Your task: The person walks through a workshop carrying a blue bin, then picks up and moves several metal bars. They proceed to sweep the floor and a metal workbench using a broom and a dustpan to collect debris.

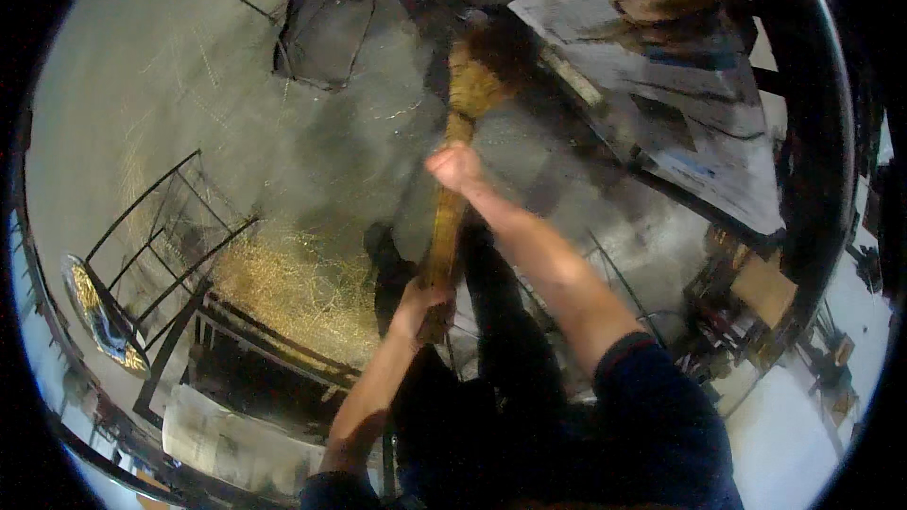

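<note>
I hold a straw-coloured broom point(442, 236) upright in the picture, its head pointing away from me. My right hand point(455, 167) is closed round the shaft just below the broom head point(475, 85). Closer to my body, my left hand point(416, 307) wraps the lower end of the handle. The dark far tip of the head is blurred and lies near the foot of a dark bench. Beneath is a grey floor point(236, 123) with thin golden curls strewn over it.
A heap of golden shavings point(302, 288) lies left of my feet, beside a black metal frame point(156, 255). Ahead on the floor is a dark-edged square piece point(326, 33) with a bent rod. Paper sheets point(699, 170) cover a bench at right, near a cardboard piece point(763, 289).
</note>
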Tool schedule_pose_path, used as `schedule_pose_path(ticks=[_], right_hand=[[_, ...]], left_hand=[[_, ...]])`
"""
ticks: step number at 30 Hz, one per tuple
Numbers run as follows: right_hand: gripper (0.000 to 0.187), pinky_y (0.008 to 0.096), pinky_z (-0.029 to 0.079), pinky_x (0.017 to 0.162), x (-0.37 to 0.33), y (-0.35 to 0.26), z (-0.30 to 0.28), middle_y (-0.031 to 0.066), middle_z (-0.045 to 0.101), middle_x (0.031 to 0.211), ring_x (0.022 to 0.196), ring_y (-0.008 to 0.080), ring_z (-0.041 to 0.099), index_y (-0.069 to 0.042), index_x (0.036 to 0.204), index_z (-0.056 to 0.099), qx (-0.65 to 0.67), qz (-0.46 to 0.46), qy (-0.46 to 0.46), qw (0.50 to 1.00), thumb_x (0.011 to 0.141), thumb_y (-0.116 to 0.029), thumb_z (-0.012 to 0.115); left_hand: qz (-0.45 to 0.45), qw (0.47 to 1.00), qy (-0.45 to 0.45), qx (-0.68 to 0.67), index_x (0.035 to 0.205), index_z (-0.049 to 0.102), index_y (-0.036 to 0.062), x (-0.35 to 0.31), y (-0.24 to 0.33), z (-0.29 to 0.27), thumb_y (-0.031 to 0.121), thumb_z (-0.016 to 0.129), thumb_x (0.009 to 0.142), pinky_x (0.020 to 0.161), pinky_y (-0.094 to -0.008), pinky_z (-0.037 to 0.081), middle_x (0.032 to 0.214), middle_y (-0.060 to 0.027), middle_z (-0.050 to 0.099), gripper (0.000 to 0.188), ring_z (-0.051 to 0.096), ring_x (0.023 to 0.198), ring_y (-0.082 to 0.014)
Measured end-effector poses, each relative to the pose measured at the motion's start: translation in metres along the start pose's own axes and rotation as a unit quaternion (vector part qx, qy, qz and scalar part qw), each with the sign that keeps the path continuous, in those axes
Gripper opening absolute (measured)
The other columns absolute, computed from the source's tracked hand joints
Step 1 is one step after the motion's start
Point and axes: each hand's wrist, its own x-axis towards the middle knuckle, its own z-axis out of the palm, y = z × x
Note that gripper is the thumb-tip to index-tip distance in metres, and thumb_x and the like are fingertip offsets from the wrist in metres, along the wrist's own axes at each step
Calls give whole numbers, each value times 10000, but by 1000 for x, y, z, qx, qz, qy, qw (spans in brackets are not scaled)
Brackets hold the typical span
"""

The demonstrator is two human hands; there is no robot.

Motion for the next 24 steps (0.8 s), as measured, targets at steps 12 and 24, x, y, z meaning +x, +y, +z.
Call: schedule_pose_path(ticks=[12, 24], right_hand=[[147, 308, 454, 571, -70, 50, -30, 61, 547, 685, 659, 189, 544, -23, 767, 561, 298, 14, 75, 952, 734, -148, 490], [137, 315, 466, 656, 27, 3, 16, 49, 610, 759, 750, 222, 576, -113, 682, 601, -4, -90, 43, 995, 609, -210, 537]], left_hand=[[4, 980, -80, 183, 1028, 469, 53, -2, -58, 17, 28, 594, 664, 633, -283, 453, 859, -44, 535, 386, 527, 741, -156], [8, 998, 63, 18, 1023, 425, 22, 5, -1, 22, -2, 492, 700, 475, -295, 449, 756, -77, 518, 331, 525, 576, -178]])
